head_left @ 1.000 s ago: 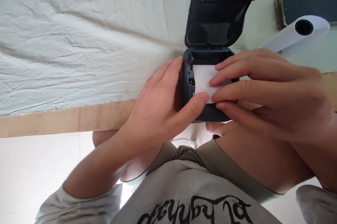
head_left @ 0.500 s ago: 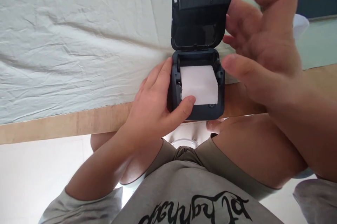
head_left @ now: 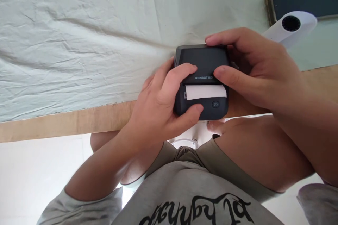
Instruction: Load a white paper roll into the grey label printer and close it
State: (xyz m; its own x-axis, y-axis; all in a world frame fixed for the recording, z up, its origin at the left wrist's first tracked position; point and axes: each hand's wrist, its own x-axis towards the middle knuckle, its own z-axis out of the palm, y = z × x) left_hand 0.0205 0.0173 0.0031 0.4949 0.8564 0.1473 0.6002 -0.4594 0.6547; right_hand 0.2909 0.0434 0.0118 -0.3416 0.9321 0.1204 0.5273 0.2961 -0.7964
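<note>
A dark label printer (head_left: 203, 57) with its lid down sits at the table's near edge. White label paper (head_left: 206, 92) sticks out of the slot in front of the lid, above a round power button. My left hand (head_left: 166, 98) grips the printer's left side, its index finger on the lid and its thumb near the front edge. Around the right side curls my right hand (head_left: 253, 66), thumb on the lid's front corner and index finger at the back edge. Its other fingers are partly hidden behind the printer.
A pale cloth (head_left: 79, 42) covers most of the table, with a bare wooden edge (head_left: 66, 121) along the front. Beyond my right hand lie a white device (head_left: 280, 29) with a dark round end and a phone (head_left: 306, 1). My legs are below the table edge.
The printer's lid has swung from upright to down, covering the roll so only a paper strip shows. My right hand has come in onto the lid, and my left index finger has moved onto it.
</note>
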